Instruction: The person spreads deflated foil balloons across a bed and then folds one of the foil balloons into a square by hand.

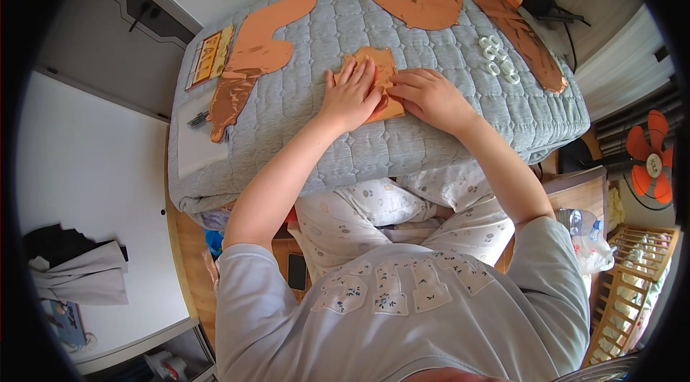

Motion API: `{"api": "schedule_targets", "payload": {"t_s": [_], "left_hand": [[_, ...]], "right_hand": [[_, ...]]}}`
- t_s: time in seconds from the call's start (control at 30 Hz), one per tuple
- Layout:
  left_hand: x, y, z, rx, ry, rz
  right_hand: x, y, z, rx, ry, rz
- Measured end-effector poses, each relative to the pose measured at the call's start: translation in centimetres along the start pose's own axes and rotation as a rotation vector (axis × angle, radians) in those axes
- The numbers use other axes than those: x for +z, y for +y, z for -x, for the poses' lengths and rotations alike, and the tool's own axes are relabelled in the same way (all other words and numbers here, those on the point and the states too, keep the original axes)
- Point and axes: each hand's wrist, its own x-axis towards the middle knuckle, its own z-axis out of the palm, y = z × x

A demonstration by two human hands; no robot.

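Observation:
A folded copper-coloured foil balloon (388, 110), deflated, lies on the grey quilted bed in front of me. My left hand (351, 94) presses flat on it with its fingers spread. At its right edge, my right hand (431, 100) has bent fingers closed on the foil. More flat copper foil balloons lie round about: a curvy one (262, 40) to the left, a letter-shaped one (431, 5) with a triangular hole at the back, and a long narrow one (517, 33) at the right.
Several small white rings (492, 53) lie right of my hands. On the bed's left are a printed card (210, 58) and a clear packet (201, 139). An orange-bladed fan (650, 155) and a wooden rack (625, 288) stand at right; a phone (296, 272) lies below the bed.

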Motion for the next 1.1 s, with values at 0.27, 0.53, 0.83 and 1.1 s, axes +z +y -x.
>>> {"api": "schedule_targets", "payload": {"t_s": [0.27,0.53,0.83,1.1], "left_hand": [[-3.6,1.2,3.7,0.068,-0.100,0.761],[-13.1,3.2,10.1,0.481,0.021,0.825],[-7.4,0.5,4.3,-0.103,-0.150,0.858],[-6.2,1.6,2.0,0.114,0.006,-0.083]], "right_hand": [[-3.7,-2.4,0.7,-0.189,0.092,-0.047],[-11.4,-8.3,1.9,0.328,0.061,-0.562],[-5.4,-4.1,0.9,0.565,-0.100,-0.524],[-1.1,-1.7,1.3,0.555,-0.142,-0.364]]}}
